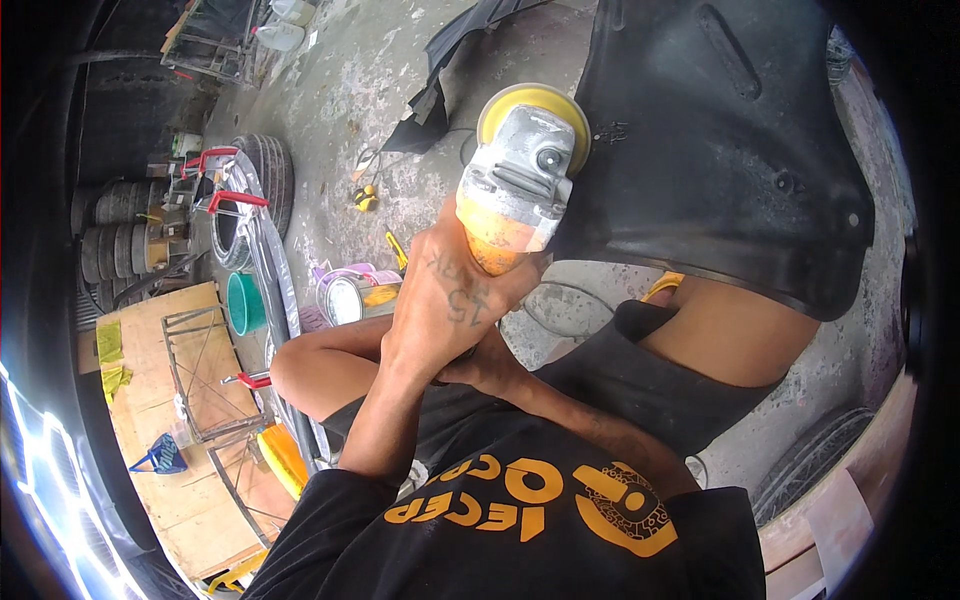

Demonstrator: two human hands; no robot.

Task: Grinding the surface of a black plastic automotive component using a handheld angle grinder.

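Observation:
My left hand (445, 290) is wrapped round the orange body of an angle grinder (515, 190), just behind its worn grey head. A round yellow pad (530, 105) sits on the far side of that head. My right hand (482, 366) is closed below the left wrist, at the tool's rear end. The left wrist hides most of what it grips. To the right, a large black moulded panel (720, 150) extends over my leg (730, 330). In this view the pad's right edge meets the panel's left edge; I cannot tell whether they touch.
A torn black sheet (430, 110) lies beyond the grinder, with a cable (570, 295) on the floor. Left are a paint can (345, 300), a green bucket (244, 304), a tyre (270, 180), red-handled clamps (238, 200) and a wooden board (150, 400). Another tyre (810, 460) lies right.

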